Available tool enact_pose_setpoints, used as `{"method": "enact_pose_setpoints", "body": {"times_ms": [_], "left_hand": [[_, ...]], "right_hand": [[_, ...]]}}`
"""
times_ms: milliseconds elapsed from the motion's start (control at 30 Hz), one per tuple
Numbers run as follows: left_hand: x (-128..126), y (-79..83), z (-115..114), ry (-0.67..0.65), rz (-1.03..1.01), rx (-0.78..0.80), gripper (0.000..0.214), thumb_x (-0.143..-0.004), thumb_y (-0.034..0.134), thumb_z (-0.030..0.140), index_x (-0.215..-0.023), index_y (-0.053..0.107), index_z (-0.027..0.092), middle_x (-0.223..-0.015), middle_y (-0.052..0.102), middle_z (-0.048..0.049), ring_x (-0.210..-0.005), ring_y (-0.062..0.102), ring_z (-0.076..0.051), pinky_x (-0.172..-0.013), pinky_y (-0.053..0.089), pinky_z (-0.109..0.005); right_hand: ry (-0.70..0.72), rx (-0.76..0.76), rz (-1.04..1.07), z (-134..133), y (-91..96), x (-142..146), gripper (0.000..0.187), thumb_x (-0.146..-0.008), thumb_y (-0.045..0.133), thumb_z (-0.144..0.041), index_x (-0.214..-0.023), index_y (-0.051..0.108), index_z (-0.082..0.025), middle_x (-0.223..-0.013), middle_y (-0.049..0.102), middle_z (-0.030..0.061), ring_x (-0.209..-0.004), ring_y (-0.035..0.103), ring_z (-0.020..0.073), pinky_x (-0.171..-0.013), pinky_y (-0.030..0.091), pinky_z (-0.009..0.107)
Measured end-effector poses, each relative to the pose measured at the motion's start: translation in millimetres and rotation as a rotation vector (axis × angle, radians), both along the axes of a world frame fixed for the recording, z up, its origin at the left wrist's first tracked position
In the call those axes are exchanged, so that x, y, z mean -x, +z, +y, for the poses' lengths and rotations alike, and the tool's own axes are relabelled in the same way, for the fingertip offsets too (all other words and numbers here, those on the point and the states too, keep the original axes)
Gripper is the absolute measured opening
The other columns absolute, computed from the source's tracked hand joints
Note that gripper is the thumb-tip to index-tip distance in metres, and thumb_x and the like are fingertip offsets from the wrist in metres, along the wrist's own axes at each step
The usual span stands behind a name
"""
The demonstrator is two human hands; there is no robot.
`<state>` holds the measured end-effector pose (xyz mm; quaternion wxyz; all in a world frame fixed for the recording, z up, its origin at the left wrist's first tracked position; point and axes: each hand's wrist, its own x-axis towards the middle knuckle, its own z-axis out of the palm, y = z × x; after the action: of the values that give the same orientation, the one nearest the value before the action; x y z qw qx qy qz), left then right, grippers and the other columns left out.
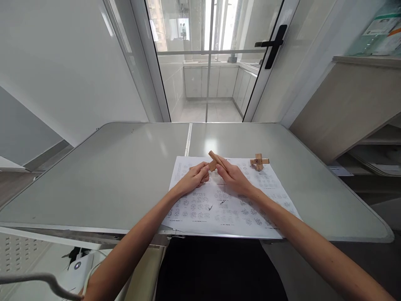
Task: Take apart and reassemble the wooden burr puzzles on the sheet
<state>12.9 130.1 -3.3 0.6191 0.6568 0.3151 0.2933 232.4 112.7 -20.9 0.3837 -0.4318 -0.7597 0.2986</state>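
Over the upper part of a printed sheet [200,225], my left hand [196,175] is closed around a wooden puzzle piece [212,165], whose end shows between the hands. My right hand [233,175] grips a wooden stick [215,157] that slants up to the left. The two pieces meet or nearly meet; whether they interlock I cannot tell. To the right, an assembled wooden cross puzzle [258,161] with dark markings stands on the sheet, apart from my hands. Rows of small line diagrams and two handwritten ticks show on the paper.
The grey table [125,179] has a pale seam and a metal edge. Behind it stands a glass door [206,83] with a black handle [275,46]. Wooden shelves [354,92] rise at the right. A white device [78,267] with cables lies below at the left.
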Motion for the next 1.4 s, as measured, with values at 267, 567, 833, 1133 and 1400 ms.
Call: {"method": "enact_pose_setpoints", "body": {"times_ms": [267, 567, 833, 1133, 1400], "left_hand": [[-0.7, 4.2, -2.3, -0.013, 0.002, 0.019, 0.040, -0.106, 0.050, 0.058, -0.090, 0.043, 0.022, -0.070, 0.036, 0.0056, -0.056, 0.026, -0.009, -0.050, 0.018, -0.024], [-0.7, 4.1, -3.3, -0.019, 0.010, 0.025, 0.041, -0.106, 0.050, 0.059, -0.087, 0.041, 0.023, -0.070, 0.036, 0.0059, -0.055, 0.025, -0.009, -0.048, 0.019, -0.024], [-0.3, 2.3, -2.3, -0.015, -0.009, 0.030, 0.040, -0.106, 0.050, 0.058, -0.089, 0.043, 0.022, -0.069, 0.035, 0.0062, -0.055, 0.024, -0.009, -0.049, 0.019, -0.023], [-1.9, -1.1, -4.9, 0.000, -0.061, 0.037, 0.044, -0.103, 0.055, 0.059, -0.084, 0.044, 0.021, -0.065, 0.038, 0.0059, -0.055, 0.029, -0.009, -0.050, 0.023, -0.024], [-8.2, 13.7, -9.9, 0.087, -0.064, 0.148, 0.032, -0.102, 0.054, 0.050, -0.096, 0.056, 0.019, -0.065, 0.035, 0.0064, -0.054, 0.028, -0.010, -0.047, 0.016, -0.023]], "right_hand": [[0.022, -0.006, 0.034, -2.5, 3.2, 1.1, 0.058, -0.114, 0.035, -0.043, -0.170, 0.037, -0.026, -0.078, 0.059, -0.0002, -0.060, 0.043, 0.0157, -0.059, 0.042, 0.029], [0.003, -0.063, 0.006, -1.9, -0.3, -0.3, 0.059, -0.113, 0.036, -0.043, -0.169, 0.039, -0.025, -0.079, 0.060, 0.0001, -0.058, 0.040, 0.0159, -0.059, 0.043, 0.030], [0.034, -0.022, -0.055, -5.2, -5.3, 2.7, 0.061, -0.114, 0.036, -0.045, -0.171, 0.032, -0.024, -0.071, 0.056, -0.0022, -0.057, 0.042, 0.0163, -0.059, 0.042, 0.030], [0.108, -0.060, -0.040, -10.1, -3.1, 7.3, 0.059, -0.115, 0.035, -0.041, -0.171, 0.032, -0.026, -0.079, 0.065, 0.0016, -0.064, 0.051, 0.0177, -0.065, 0.051, 0.033], [0.146, -0.070, -0.096, -11.3, 0.1, 12.8, 0.062, -0.112, 0.037, -0.032, -0.173, 0.025, -0.031, -0.106, 0.076, 0.0076, -0.069, 0.061, 0.0177, -0.075, 0.057, 0.037]]}}
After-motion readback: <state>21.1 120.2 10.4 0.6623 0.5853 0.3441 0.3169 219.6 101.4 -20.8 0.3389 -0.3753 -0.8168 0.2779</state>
